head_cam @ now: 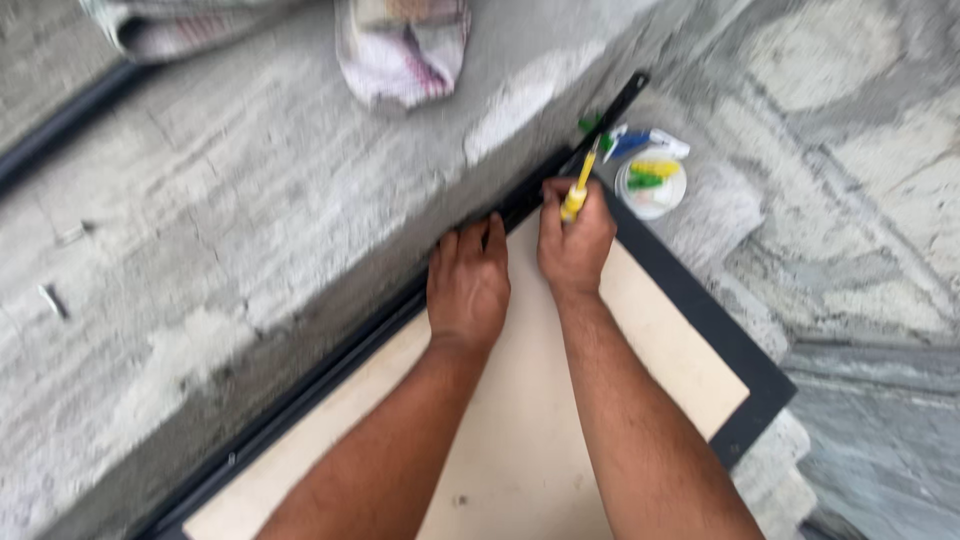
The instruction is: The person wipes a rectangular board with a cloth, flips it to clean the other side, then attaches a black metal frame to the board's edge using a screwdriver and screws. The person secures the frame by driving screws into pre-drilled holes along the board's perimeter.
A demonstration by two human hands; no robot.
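My right hand (573,243) grips a yellow-handled screwdriver (580,190), its tip pointing up toward the far corner of a dark metal frame (700,310). My left hand (467,285) lies flat beside it, fingers pressing on the frame's long upper rail (330,375). The frame borders a pale cream board (520,430) that both forearms cross.
A small white lid (652,186) holds yellow and green plastic plugs just past the frame's corner, with a blue and white item (645,143) beside it. A loose black strip (612,115) runs off diagonally. Crumpled cloth (400,45) lies on the rough concrete ledge (200,230). Grey marble floor (850,200) spreads right.
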